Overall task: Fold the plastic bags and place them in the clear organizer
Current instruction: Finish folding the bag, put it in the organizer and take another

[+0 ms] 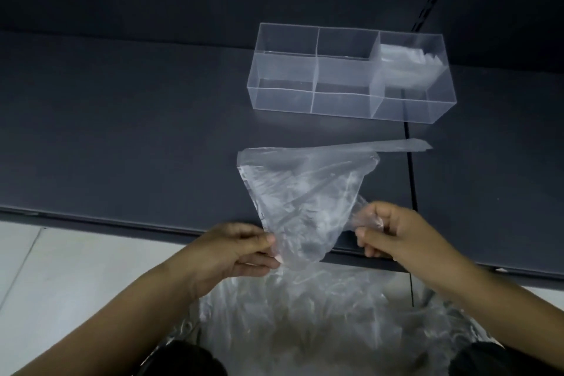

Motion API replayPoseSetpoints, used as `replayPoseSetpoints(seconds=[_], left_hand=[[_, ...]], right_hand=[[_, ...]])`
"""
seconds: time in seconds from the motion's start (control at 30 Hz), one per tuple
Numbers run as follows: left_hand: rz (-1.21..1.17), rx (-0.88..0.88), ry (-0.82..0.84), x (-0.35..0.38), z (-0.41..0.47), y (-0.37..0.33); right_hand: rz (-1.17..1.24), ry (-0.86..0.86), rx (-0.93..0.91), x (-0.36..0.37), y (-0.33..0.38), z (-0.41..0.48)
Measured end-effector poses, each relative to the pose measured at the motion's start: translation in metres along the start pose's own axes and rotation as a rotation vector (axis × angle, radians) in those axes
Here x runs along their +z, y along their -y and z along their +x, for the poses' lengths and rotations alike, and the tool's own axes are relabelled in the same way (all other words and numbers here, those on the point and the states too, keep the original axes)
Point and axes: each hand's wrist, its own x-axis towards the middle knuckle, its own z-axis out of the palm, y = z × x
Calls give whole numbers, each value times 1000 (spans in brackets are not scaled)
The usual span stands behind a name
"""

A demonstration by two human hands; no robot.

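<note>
A clear plastic bag (302, 189) lies partly on the dark table, its near end lifted off the front edge. My left hand (235, 250) pinches the bag's near left corner between thumb and fingers. My right hand (393, 232) pinches a crumpled bit of the bag's right side. A thin strip of the bag (396, 145) reaches to the right toward the organizer. The clear organizer (351, 76) stands farther back on the table, split into several compartments. Its back right compartment holds a folded plastic bag (406, 65); the other compartments look empty.
A loose pile of clear plastic bags (320, 314) lies on my lap below the table's front edge (122, 223). Pale floor tiles (61, 268) show at the lower left. A dark seam (410, 177) runs across the tabletop on the right.
</note>
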Motion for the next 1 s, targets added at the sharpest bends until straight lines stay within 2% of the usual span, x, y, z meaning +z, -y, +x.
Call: replayPoseSetpoints(seconds=[0.07, 0.23, 0.5, 0.73, 0.9, 1.0], left_hand=[[6, 25, -27, -1, 2, -2], [-90, 134, -229, -19, 8, -8], [26, 147, -221, -31, 14, -9], [38, 167, -195, -27, 13, -8], [214, 199, -231, -24, 15, -5], [366, 186, -186, -18, 15, 3]], right_hand=[[6, -13, 1, -9, -1, 2], [10, -135, 32, -57, -7, 7], [62, -122, 206, -117, -35, -4], [363, -128, 247, -115, -39, -9], [125, -493, 204, -93, -48, 6], [-146, -539, 257, -100, -55, -1]])
